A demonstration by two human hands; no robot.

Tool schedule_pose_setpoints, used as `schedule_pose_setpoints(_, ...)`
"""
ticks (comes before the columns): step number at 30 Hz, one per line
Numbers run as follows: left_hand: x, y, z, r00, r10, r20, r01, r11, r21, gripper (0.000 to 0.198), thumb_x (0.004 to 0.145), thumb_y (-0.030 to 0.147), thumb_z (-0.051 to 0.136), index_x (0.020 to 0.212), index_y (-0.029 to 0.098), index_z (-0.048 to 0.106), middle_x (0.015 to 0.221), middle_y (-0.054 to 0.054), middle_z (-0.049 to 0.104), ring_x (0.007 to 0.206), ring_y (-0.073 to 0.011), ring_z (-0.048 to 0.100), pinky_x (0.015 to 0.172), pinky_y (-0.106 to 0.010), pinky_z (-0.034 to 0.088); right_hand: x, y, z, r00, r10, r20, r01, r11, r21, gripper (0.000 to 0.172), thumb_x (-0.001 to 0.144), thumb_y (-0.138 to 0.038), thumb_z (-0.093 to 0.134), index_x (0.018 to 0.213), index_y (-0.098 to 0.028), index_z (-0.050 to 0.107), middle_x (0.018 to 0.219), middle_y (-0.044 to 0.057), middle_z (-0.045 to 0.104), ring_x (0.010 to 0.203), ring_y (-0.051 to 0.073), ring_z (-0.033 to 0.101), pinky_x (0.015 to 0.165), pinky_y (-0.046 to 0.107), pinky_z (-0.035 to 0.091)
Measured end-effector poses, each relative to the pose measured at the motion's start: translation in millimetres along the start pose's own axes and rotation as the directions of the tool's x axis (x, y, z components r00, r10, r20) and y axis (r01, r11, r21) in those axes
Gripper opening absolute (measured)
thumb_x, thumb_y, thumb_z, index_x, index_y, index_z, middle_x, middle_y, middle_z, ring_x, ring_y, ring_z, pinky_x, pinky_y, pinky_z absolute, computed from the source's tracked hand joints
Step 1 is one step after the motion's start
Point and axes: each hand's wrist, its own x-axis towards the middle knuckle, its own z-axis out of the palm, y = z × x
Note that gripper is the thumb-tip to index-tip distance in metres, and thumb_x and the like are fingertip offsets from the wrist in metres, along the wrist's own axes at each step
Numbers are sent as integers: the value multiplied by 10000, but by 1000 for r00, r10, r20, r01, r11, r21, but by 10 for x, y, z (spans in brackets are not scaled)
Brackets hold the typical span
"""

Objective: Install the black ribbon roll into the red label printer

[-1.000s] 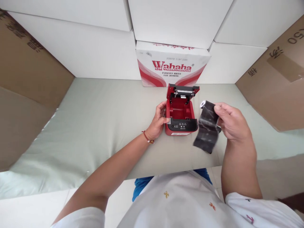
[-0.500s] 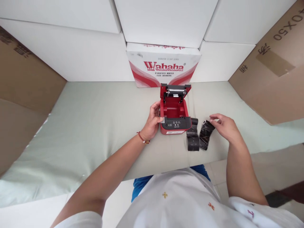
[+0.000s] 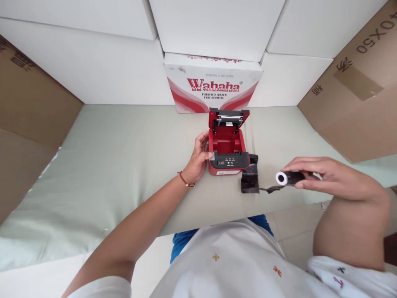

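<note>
- My right hand [image 3: 331,180] covers the far end of the black roll [image 3: 291,178]; only its white core end shows.
- My left hand [image 3: 198,159] hides the left side of the red printer [image 3: 228,142].
- Its button labels are too small to read.
- The picture's edge cuts off the brown carton [image 3: 356,95] and its print.

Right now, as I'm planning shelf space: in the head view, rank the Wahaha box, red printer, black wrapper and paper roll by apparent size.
1. Wahaha box
2. red printer
3. black wrapper and paper roll, held up in the right hand, look alike; the roll may be nearer the camera, so no ranking.
</note>
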Motion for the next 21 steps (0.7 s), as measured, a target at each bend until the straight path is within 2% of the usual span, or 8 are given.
schedule_pose_setpoints(3, 7, -7, 6, 1000, -5, -8, 5, 1000, -6, 808, 765, 484, 849, 1484, 363, 500, 1688, -35, 490, 1576, -297, 434, 1292, -456, 386, 391, -220, -1, 1000, -23, 2, 23, 999, 41, 422, 1006, -564, 705, 1311, -300, 829, 951, 59, 792, 675, 188, 638, 635, 332, 526)
schedule_pose_setpoints(6, 6, -3, 10, 1000, -18, -10, 18, 1000, -15, 820, 753, 484, 860, 1479, 360, 500, 1691, -39, 485, 1570, -302, 442, 1281, -462, 398, 893, -334, 195, 989, 13, -147, -11, 1000, 13, 418, 982, -452, 718, 1341, -253, 801, 851, 14, 756, 635, 168, 585, 638, 323, 496)
schedule_pose_setpoints(8, 7, -6, 8, 1000, -20, -10, 20, 1000, -16, 825, 753, 490, 867, 1479, 358, 497, 1695, -44, 481, 1569, -307, 444, 1282, -471, 399, 1192, -385, 354, 978, 17, -209, -23, 999, -25, 397, 956, -341, 711, 1326, -227, 796, 941, 28, 797, 706, 184, 646, 698, 329, 522)
schedule_pose_setpoints(10, 9, -18, 4, 1000, -4, -6, 4, 1000, -8, 831, 760, 509, 869, 1485, 355, 492, 1695, -52, 480, 1571, -314, 443, 1293, -484, 386, 1420, -433, 498, 971, 31, -235, -60, 991, -117, 395, 949, -246, 686, 1329, -225, 789, 1096, 55, 832, 871, 224, 732, 814, 352, 555)
schedule_pose_setpoints(12, 12, -36, 0, 1000, 11, 2, -11, 1000, -5, 839, 761, 529, 872, 1487, 357, 487, 1690, -56, 483, 1570, -319, 444, 1297, -493, 378, 1570, -484, 615, 972, 66, -226, -121, 964, -239, 410, 965, -204, 664, 1357, -244, 776, 1250, 76, 830, 1064, 276, 767, 933, 393, 563)
schedule_pose_setpoints(14, 14, -51, -4, 1000, 13, 5, -13, 1000, -12, 847, 757, 530, 877, 1489, 360, 485, 1688, -54, 481, 1573, -321, 438, 1300, -495, 372, 1656, -532, 703, 969, 115, -218, -187, 918, -351, 414, 990, -209, 649, 1384, -264, 764, 1339, 88, 814, 1174, 321, 764, 983, 433, 562)
schedule_pose_setpoints(17, 14, -58, -9, 1000, 4, 1, -4, 1000, -26, 851, 749, 507, 885, 1490, 359, 492, 1693, -51, 471, 1588, -323, 418, 1312, -499, 358, 1736, -579, 785, 960, 163, -226, -251, 861, -442, 409, 1010, -231, 631, 1396, -274, 759, 1349, 98, 816, 1199, 364, 765, 960, 462, 572)
schedule_pose_setpoints(21, 14, -53, -11, 1000, -2, 2, 2, 1000, -30, 869, 747, 505, 889, 1502, 366, 482, 1711, -48, 452, 1610, -330, 396, 1328, -512, 340, 1862, -568, 841, 963, 159, -219, -247, 849, -467, 435, 1005, -214, 626, 1412, -292, 757, 1350, 94, 820, 1218, 377, 761, 947, 465, 575)
